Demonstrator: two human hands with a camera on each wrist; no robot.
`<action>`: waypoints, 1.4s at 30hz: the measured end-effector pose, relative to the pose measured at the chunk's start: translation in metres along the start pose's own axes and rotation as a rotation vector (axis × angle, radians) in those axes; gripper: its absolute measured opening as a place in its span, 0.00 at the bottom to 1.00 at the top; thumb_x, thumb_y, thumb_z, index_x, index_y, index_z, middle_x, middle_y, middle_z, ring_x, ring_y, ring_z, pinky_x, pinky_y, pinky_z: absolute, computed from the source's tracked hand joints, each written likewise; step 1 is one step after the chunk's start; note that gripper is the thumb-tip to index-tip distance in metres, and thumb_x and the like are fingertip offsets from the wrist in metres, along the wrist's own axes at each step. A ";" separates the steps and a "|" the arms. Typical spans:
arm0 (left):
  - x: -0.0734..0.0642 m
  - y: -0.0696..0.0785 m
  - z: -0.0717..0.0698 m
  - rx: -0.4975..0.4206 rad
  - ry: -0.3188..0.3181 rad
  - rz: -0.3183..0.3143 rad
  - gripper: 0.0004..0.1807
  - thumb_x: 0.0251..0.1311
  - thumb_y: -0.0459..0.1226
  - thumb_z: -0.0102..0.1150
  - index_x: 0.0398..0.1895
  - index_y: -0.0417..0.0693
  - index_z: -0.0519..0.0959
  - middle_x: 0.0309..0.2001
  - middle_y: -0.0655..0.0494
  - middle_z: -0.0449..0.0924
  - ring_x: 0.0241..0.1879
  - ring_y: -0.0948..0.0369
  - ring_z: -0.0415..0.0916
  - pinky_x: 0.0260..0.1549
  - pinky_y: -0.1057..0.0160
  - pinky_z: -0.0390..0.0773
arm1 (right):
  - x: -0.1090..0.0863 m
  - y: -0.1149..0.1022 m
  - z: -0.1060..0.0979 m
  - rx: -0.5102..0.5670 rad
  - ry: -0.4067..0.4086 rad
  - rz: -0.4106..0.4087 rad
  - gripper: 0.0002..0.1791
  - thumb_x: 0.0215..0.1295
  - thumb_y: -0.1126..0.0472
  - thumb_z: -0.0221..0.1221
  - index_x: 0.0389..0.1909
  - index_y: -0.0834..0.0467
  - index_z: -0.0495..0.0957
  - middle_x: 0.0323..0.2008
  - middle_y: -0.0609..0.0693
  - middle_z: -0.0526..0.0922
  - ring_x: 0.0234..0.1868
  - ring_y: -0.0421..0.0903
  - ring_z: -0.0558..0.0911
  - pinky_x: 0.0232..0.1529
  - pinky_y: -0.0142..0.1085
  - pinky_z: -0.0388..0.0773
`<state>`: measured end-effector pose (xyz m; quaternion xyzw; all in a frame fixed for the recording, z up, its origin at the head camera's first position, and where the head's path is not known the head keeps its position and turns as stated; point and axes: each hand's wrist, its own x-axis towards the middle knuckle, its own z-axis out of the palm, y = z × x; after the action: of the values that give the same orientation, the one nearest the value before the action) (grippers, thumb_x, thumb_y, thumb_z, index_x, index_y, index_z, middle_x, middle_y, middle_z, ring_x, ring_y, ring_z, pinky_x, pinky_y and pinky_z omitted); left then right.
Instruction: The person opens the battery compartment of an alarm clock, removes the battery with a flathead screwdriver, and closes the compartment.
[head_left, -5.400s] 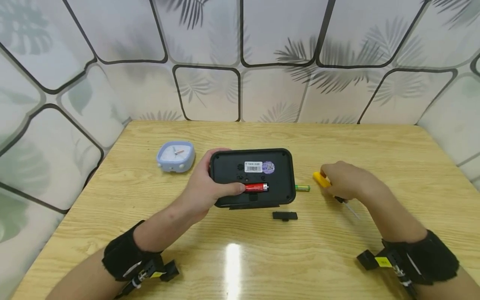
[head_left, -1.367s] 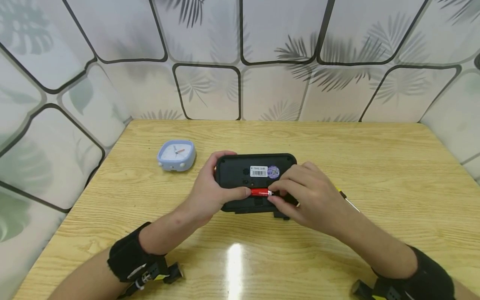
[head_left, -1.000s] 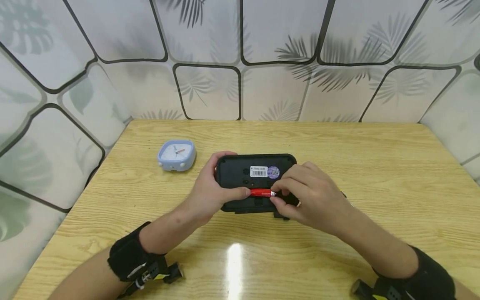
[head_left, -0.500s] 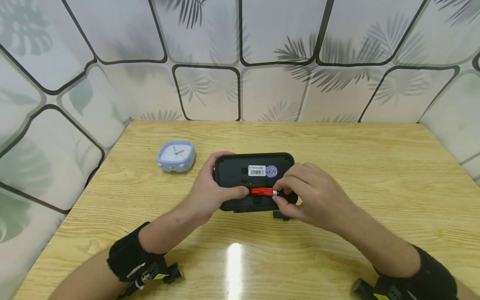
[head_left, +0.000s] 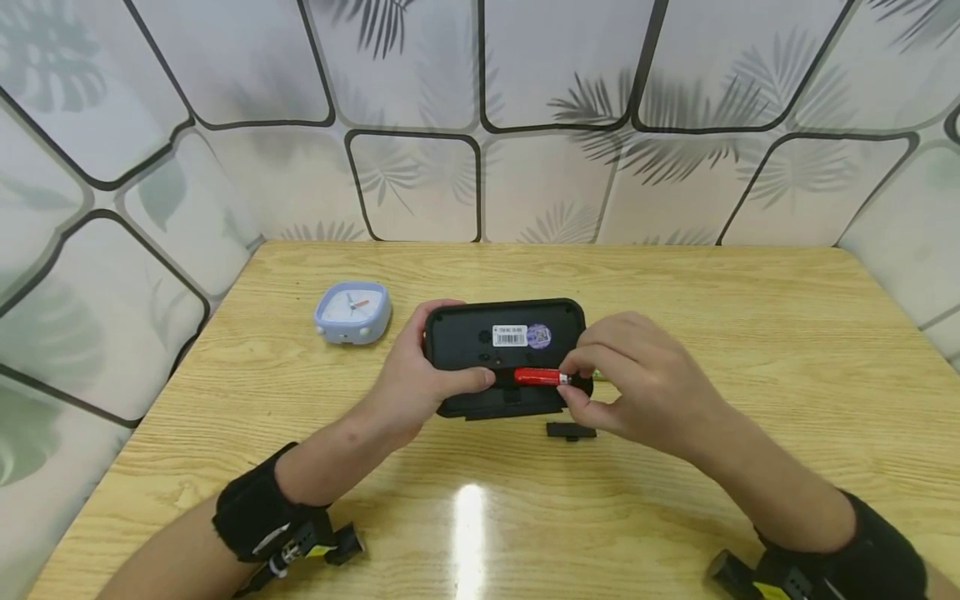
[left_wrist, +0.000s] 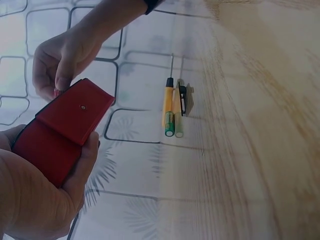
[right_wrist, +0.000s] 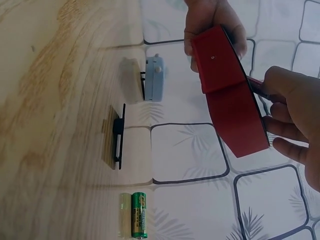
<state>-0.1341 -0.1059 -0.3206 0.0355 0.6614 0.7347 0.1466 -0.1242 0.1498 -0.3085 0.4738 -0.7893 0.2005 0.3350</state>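
Observation:
My left hand point(head_left: 408, 387) grips a flat rounded black device point(head_left: 459, 346) by its left side, the thumb lying across its back face. A barcode label and a round purple sticker mark that back; the wrist views show a red casing point(right_wrist: 230, 117) below. At the right end of the open battery slot, my right hand point(head_left: 648, 383) pinches a red battery point(head_left: 538, 377) by its silver end between thumb and fingers. The battery lies over the slot, its left end apart from my left thumb.
A black battery cover point(head_left: 571, 431) lies on the wooden table just in front of the device. A green battery point(right_wrist: 139, 215) and a yellow-handled screwdriver point(left_wrist: 168, 100) lie to the right. A blue alarm clock point(head_left: 352, 312) stands at the back left.
My right hand, on the screwdriver earliest, has come to the device and pinches the battery. The battery has slid right, out from under my left thumb; the device shifted slightly left and up.

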 end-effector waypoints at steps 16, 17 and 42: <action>-0.001 0.001 0.000 -0.004 0.011 -0.003 0.46 0.47 0.17 0.66 0.69 0.53 0.60 0.62 0.43 0.69 0.54 0.53 0.78 0.43 0.58 0.86 | 0.003 0.008 -0.010 -0.044 0.263 0.048 0.18 0.67 0.53 0.57 0.28 0.65 0.82 0.30 0.56 0.86 0.35 0.56 0.83 0.50 0.36 0.79; -0.001 0.001 0.000 -0.004 0.011 -0.002 0.46 0.47 0.17 0.66 0.69 0.53 0.60 0.62 0.43 0.70 0.53 0.53 0.78 0.43 0.58 0.86 | 0.003 0.008 -0.010 -0.049 0.280 0.057 0.19 0.67 0.53 0.57 0.28 0.65 0.82 0.30 0.56 0.87 0.35 0.56 0.83 0.53 0.32 0.78; -0.001 0.001 -0.001 0.004 0.009 0.001 0.46 0.46 0.17 0.66 0.69 0.53 0.61 0.62 0.43 0.69 0.53 0.52 0.79 0.43 0.57 0.86 | -0.004 0.025 -0.016 -0.173 0.344 0.331 0.10 0.55 0.60 0.63 0.29 0.65 0.84 0.27 0.56 0.86 0.32 0.57 0.83 0.49 0.21 0.70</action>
<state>-0.1339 -0.1069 -0.3197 0.0331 0.6635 0.7336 0.1431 -0.1396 0.1738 -0.2999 0.2665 -0.8017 0.2622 0.4664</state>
